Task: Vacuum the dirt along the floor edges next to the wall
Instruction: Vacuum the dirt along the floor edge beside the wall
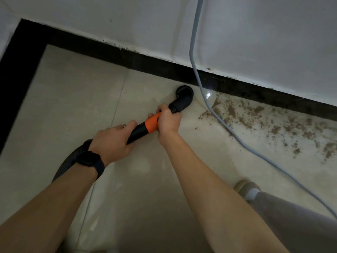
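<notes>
1. The right hand (168, 120) is clenched around the vacuum wand (145, 127) at its orange collar (152, 124), just behind the black nozzle.
2. The left hand (111, 141) grips the black part of the same wand lower down, where it meets the ribbed hose (68, 162); a dark smartwatch (89, 160) sits on that wrist and a ring (123, 125) on one finger.
3. The round brush nozzle (184, 94) rests on the tiled floor (76, 99), close to the black baseboard (145, 61) under the white wall (264, 42).
4. Brown dirt (273, 123) lies scattered along the floor edge to the right of the nozzle, near the baseboard.
5. A pale blue cable (218, 117) hangs down the wall and runs across the floor between the nozzle and most of the dirt.
6. A shoe (246, 188) and a grey trouser leg (295, 220) show at the lower right.
</notes>
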